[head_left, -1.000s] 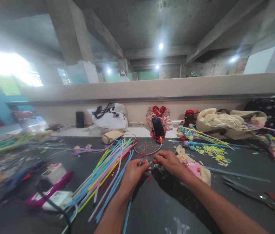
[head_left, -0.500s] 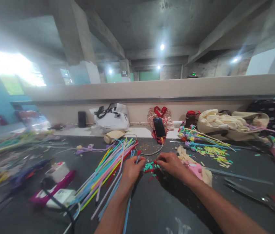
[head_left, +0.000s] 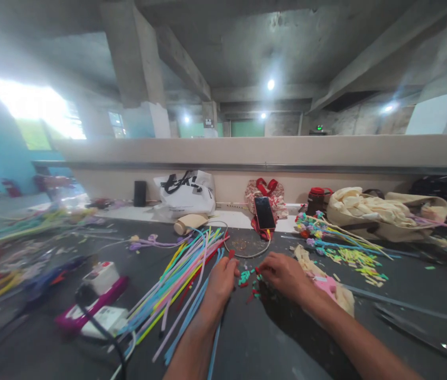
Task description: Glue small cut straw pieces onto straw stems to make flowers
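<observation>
**Sorting small cut pieces beside the fan of fuzzy sticks**

The dark table (head_left: 271, 343) carries everything here. Along its far edge stand a white bag (head_left: 186, 192), a cream cloth bundle (head_left: 370, 207) and a phone (head_left: 265, 212) propped against a red pouch. Left of centre a long fan of coloured sticks (head_left: 176, 282) spreads toward the viewer, and a heap of finished flower stems (head_left: 326, 235) lies off to the right.

The left hand (head_left: 220, 282) rests palm down on the table at the near edge of the fan, fingers loosely curled and touching the surface; I cannot tell whether it pinches one stick. The right hand (head_left: 285, 272) sits just across from it, its fingertips drawn together at the small scatter of green and red bits (head_left: 247, 278) between the two hands, apparently pinching at one, though blur hides the grip.

The step in hand looks like picking or gathering these bits. The next move would call for a fine pinch on a single piece without scattering its neighbours.
</observation>
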A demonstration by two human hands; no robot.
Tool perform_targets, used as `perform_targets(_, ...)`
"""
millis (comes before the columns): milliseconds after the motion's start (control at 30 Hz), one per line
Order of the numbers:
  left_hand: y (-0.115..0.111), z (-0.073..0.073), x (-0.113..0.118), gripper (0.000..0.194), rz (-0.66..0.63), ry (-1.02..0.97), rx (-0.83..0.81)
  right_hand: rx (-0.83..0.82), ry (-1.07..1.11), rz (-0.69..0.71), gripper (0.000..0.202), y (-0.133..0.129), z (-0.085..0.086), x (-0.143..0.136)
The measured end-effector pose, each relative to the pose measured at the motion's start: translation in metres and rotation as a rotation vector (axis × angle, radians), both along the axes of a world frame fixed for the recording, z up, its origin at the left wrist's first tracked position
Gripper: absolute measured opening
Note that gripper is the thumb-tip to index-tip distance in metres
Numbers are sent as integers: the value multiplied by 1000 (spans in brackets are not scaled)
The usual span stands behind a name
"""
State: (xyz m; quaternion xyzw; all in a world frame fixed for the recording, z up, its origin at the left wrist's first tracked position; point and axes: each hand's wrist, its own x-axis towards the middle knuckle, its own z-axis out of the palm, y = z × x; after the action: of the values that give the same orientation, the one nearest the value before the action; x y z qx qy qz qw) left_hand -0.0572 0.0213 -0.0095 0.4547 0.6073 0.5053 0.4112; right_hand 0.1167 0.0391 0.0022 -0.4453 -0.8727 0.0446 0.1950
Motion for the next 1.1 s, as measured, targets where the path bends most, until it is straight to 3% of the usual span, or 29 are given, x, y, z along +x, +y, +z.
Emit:
perform_targets(267,-7,7,3,17,-92,-241,-44,-25,120,-35,16,1,-2,-1)
perform_targets(500,-15,13,3,21,-216,-468,-116,-112,319,-33,24,2,-5,-4)
perform_targets(800,-14,10,7,16,-235,-641,-144,-479,661,130,12,2,2,-3)
perform_targets(1100,-17,12,11,19,-222,-652,-121,-605,867,138,6,4,1,-3)
